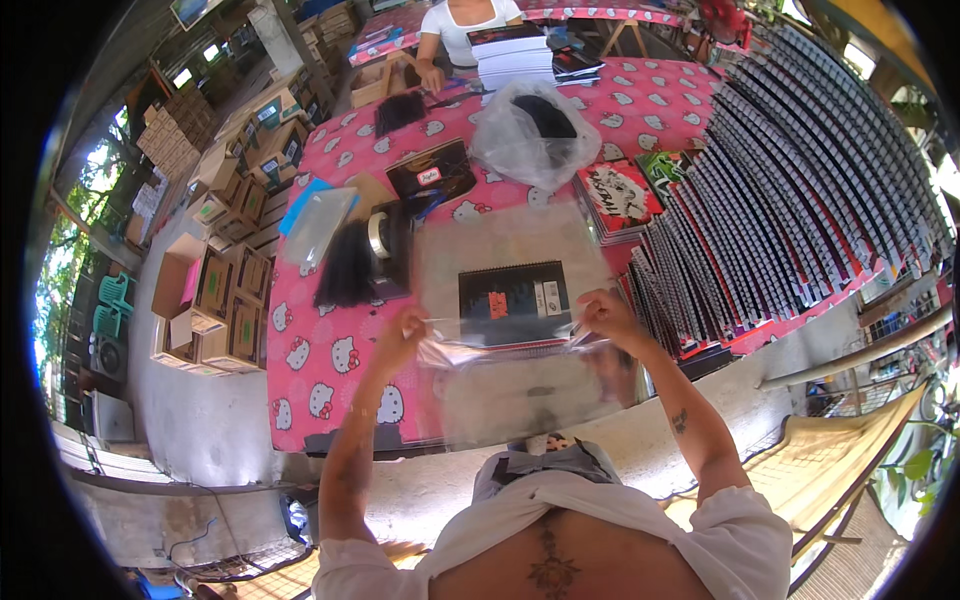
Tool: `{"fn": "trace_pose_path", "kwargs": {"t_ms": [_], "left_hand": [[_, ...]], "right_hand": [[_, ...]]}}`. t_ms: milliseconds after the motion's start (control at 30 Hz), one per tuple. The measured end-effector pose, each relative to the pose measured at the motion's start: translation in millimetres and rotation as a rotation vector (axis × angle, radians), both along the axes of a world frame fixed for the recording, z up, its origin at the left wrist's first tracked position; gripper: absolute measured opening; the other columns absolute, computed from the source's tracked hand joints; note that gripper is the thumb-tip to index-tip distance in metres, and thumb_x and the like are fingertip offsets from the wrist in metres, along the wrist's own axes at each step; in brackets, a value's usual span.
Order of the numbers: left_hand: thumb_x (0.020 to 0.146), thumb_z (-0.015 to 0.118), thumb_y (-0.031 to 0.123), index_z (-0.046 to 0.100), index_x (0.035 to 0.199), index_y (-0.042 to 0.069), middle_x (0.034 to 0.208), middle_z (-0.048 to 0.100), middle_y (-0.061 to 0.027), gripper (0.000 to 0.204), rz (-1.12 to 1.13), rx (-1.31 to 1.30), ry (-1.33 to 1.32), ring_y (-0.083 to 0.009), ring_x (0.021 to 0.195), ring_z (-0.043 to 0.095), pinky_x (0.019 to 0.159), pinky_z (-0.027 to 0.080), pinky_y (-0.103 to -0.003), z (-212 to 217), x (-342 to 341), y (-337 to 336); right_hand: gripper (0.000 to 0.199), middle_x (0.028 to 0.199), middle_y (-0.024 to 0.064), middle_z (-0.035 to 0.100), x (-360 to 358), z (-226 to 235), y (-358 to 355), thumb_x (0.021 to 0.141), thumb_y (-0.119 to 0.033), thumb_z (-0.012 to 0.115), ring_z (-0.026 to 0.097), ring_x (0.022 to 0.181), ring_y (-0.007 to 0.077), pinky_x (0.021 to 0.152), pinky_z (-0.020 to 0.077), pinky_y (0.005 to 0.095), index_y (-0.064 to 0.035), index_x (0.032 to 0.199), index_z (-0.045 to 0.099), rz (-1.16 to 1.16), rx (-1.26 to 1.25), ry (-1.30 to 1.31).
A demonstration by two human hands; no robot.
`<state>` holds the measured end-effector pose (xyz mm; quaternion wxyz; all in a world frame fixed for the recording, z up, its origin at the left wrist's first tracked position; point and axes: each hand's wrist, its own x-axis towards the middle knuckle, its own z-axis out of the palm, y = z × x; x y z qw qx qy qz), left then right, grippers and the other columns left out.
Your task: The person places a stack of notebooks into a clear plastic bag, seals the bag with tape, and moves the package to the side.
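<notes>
A black spiral-bound notebook (515, 302) with orange and white labels lies in front of me, its coil along the far edge. Clear plastic film (480, 330) stretches across its near edge. My left hand (402, 340) is closed on the film's left end, and my right hand (612, 318) pinches its right end. Whether the film is a bag or a loose sheet I cannot tell. Beneath them is a stack of clear plastic sheets (500, 235). Left of it stand a tape dispenser (380, 235) and a bundle of black strands (345, 265).
Rows of stacked spiral notebooks (790, 170) fill the table's right side. A clear plastic bag (535, 135) with black contents sits beyond the sheets, beside a dark box (430, 172). Cardboard boxes (215, 300) stand on the left. Across the table is another person (465, 35).
</notes>
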<state>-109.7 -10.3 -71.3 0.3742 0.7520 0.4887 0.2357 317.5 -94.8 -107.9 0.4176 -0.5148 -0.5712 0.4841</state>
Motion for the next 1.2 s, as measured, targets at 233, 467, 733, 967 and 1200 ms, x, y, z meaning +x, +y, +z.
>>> {"fn": "trace_pose_path", "kwargs": {"t_ms": [233, 467, 733, 967, 1200], "left_hand": [[0.09, 0.061, 0.009, 0.061, 0.101, -0.002, 0.091, 0.068, -0.0139, 0.015, -0.056, -0.734, -0.527, -0.025, 0.085, 0.07, 0.078, 0.055, -0.033, -42.3, 9.9, 51.4], [0.092, 0.061, 0.012, 0.059, 0.099, -0.002, 0.093, 0.067, -0.0145, 0.016, 0.061, -0.706, -0.402, -0.0273, 0.085, 0.07, 0.08, 0.056, -0.038, -45.0, 30.5, 49.2], [0.091, 0.068, 0.02, 0.06, 0.101, 0.001, 0.089, 0.067, -0.0086, 0.022, -0.008, -0.571, -0.439, -0.016, 0.087, 0.068, 0.075, 0.054, -0.027, -53.2, -40.5, 56.9], [0.087, 0.074, 0.022, 0.058, 0.115, -0.001, 0.095, 0.066, -0.0085, 0.04, 0.239, -0.358, -0.63, -0.0172, 0.084, 0.066, 0.075, 0.053, -0.028, -41.1, -38.6, 32.3], [0.08, 0.079, 0.027, 0.046, 0.128, -0.005, 0.115, 0.055, -0.0253, 0.067, 0.63, 0.506, 0.198, -0.0435, 0.111, 0.051, 0.094, 0.043, -0.048, -10.7, -0.4, 68.9]], "right_hand": [[0.029, 0.097, 0.0121, 0.067, -11.5, -10.2, 32.3, 0.091, -0.026, 0.064, 0.069, 0.084, 0.0215, 0.067, 0.0539, 0.0288, -0.0018, 0.106, 0.06, -0.154, -0.561, 0.396], [0.029, 0.105, 0.0114, 0.068, -10.4, -13.5, 32.3, 0.092, -0.028, 0.063, 0.07, 0.089, 0.0234, 0.071, 0.0546, 0.0354, -0.0048, 0.109, 0.06, -0.188, -0.591, 0.336], [0.044, 0.138, 0.0167, 0.047, -135.8, 56.5, -21.0, 0.085, -0.029, 0.065, 0.044, 0.13, 0.0335, 0.101, 0.0359, 0.0571, -0.0106, 0.124, 0.056, -0.465, 0.473, -0.999], [0.063, 0.147, 0.0123, 0.04, -189.5, 10.2, -35.5, 0.084, -0.044, 0.067, 0.033, 0.14, 0.0316, 0.109, 0.024, 0.0632, -0.0156, 0.138, 0.051, -0.101, 0.493, -0.996], [0.063, 0.148, 0.0106, 0.041, -193.3, 17.6, -37.1, 0.085, -0.044, 0.066, 0.034, 0.14, 0.0304, 0.11, 0.0247, 0.0626, -0.0204, 0.141, 0.049, -0.085, 0.43, -1.05]]}}
